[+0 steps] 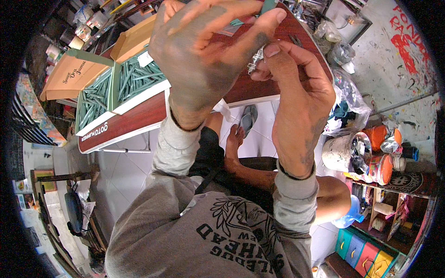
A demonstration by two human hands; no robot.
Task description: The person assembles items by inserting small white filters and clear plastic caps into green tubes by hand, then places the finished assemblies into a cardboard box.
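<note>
My left hand (pixel 204 55) is raised over the table, its back toward me. Its thumb and fingers are closed on a dark green piece (pixel 268 6), mostly cut off by the upper edge of the view. Beside it, my right hand (pixel 299 83) pinches a small silver foil-like strip (pixel 255 60) between thumb and curled fingers. The strip has a criss-cross pattern, and part of it is hidden by the fingers. To the left of my left wrist, two open cardboard boxes (pixel 111 88) hold many slim green sticks (pixel 134 79).
The boxes rest on a dark red table (pixel 134 129) with a pale edge. Paint-stained buckets (pixel 345 150) and plastic bags (pixel 350 92) stand on the right. Below them are a shelf and a multicoloured drawer unit (pixel 364 252). A grey sandal (pixel 249 118) lies on the tiled floor.
</note>
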